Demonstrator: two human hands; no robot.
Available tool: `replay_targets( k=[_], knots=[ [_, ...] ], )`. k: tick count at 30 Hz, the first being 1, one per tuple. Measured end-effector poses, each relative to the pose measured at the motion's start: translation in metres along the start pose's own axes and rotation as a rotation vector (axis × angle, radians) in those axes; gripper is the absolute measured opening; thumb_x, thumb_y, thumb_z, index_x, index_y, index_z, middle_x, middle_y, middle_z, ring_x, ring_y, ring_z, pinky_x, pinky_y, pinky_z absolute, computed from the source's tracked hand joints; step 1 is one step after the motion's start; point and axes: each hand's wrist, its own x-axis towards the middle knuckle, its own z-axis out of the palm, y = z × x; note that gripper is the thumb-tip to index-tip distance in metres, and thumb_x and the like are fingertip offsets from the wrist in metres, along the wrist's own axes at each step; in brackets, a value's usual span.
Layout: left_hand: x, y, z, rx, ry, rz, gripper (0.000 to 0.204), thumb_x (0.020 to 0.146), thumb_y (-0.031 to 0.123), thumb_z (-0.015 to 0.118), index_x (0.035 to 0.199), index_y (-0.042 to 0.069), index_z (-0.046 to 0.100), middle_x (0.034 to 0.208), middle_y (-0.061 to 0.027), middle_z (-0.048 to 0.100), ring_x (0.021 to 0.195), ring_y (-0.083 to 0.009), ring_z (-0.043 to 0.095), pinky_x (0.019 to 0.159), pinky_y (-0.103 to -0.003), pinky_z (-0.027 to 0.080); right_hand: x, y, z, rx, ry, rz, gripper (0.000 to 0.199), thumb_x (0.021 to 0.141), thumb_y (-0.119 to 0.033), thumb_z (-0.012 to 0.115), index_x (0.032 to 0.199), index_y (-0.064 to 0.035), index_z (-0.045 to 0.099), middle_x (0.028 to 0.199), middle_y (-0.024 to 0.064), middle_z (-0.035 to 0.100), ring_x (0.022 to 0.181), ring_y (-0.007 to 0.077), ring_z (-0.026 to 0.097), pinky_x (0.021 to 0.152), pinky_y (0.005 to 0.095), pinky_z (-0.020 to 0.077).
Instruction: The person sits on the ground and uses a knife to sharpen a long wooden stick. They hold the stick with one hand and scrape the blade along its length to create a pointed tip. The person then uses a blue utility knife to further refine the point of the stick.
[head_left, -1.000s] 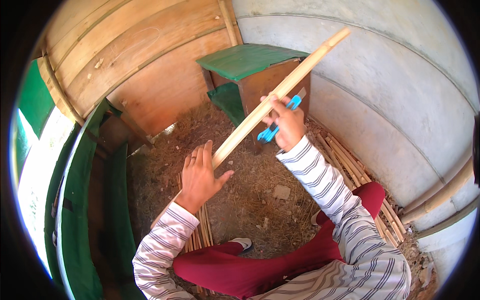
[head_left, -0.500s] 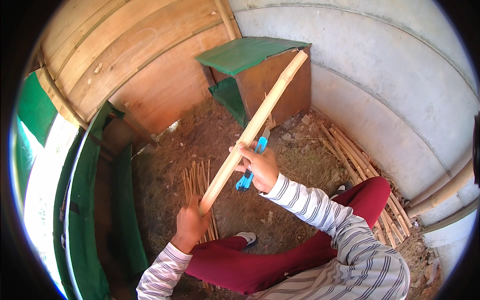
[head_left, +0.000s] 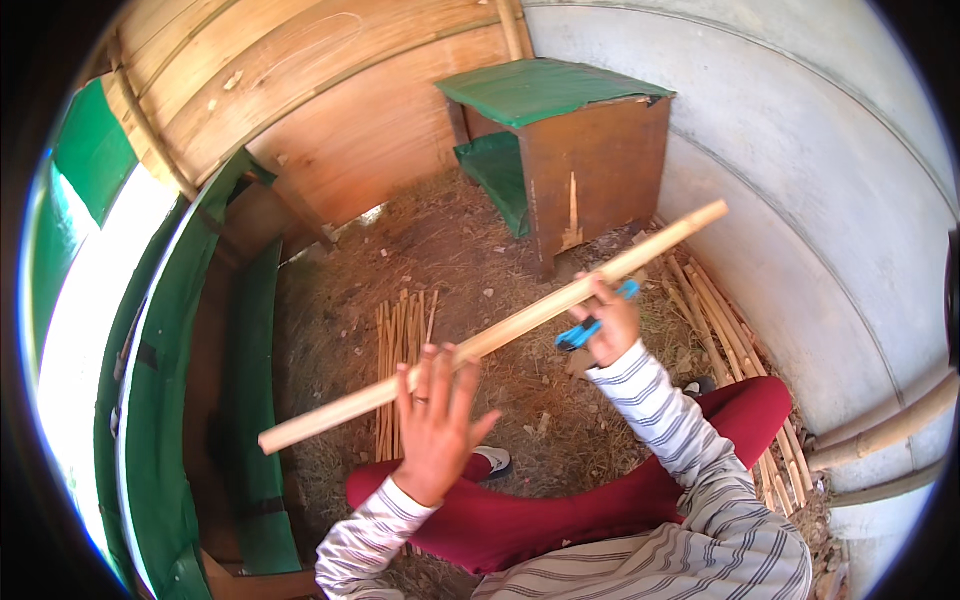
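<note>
A long split bamboo strip (head_left: pixel 530 320) slants across the view, its near end low on the left and its far end up on the right. My right hand (head_left: pixel 616 328) pinches it right of its middle and also holds a blue utility knife (head_left: pixel 577 334), partly hidden by the fingers. My left hand (head_left: pixel 436 425) is open, fingers spread and laid over the strip left of its middle, apparently touching it. Beneath lies a small pile of thin bamboo sticks (head_left: pixel 385 340) on the ground.
A brown wooden cabinet (head_left: pixel 605 170) with a green top stands ahead. More bamboo lengths (head_left: pixel 735 345) lie along the grey wall (head_left: pixel 790 230) on the right. Green-covered shelving (head_left: pixel 165 400) runs along the left. My legs in red trousers (head_left: pixel 560 515) spread across the dirt floor.
The bamboo strip has swung from steep to flatter, its far end moving right and down. My left hand has let go of the near end and opened further up the strip. The view has shifted.
</note>
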Motion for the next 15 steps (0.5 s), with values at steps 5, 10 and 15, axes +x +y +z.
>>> replay_targets(
  k=[5, 10, 15],
  knots=[
    [-0.032, 0.017, 0.035, -0.577, -0.12, -0.173, 0.063, 0.081, 0.032, 0.083, 0.127, 0.0, 0.056, 0.136, -0.0243, 0.055, 0.136, -0.0406, 0.045, 0.108, -0.055, 0.039, 0.037, -0.012, -0.053, 0.053, 0.037, -0.042, 0.019, 0.103, -0.015, 0.055, 0.117, -0.0015, 0.054, 0.117, 0.0117, 0.064, 0.079, 0.0143, 0.056, 0.103, 0.0499, 0.0536],
    [-0.02, 0.019, 0.109, -1.364, -0.116, -0.646, 0.069, 0.094, 0.025, 0.071, 0.145, -0.004, 0.035, 0.147, -0.0256, 0.043, 0.139, -0.0361, 0.042, 0.108, -0.051, 0.045, 0.039, 0.008, -0.065, 0.083, 0.155, 0.007, 0.019, 0.104, -0.016, 0.055, 0.116, -0.002, 0.054, 0.113, 0.006, 0.065, 0.059, 0.0075, 0.035, 0.098, 0.0458, 0.0557],
    [0.031, 0.048, 0.155, -1.789, 0.295, -0.899, 0.06, 0.098, 0.024, 0.066, 0.144, 0.002, 0.035, 0.146, -0.0187, 0.046, 0.133, -0.0272, 0.048, 0.114, -0.045, 0.039, 0.025, 0.036, -0.054, 0.133, 0.199, 0.101, 0.022, 0.105, -0.018, 0.051, 0.114, 0.0007, 0.058, 0.086, -0.0015, 0.052, 0.059, 0.0076, 0.036, 0.097, 0.0422, 0.0569]
  ],
)
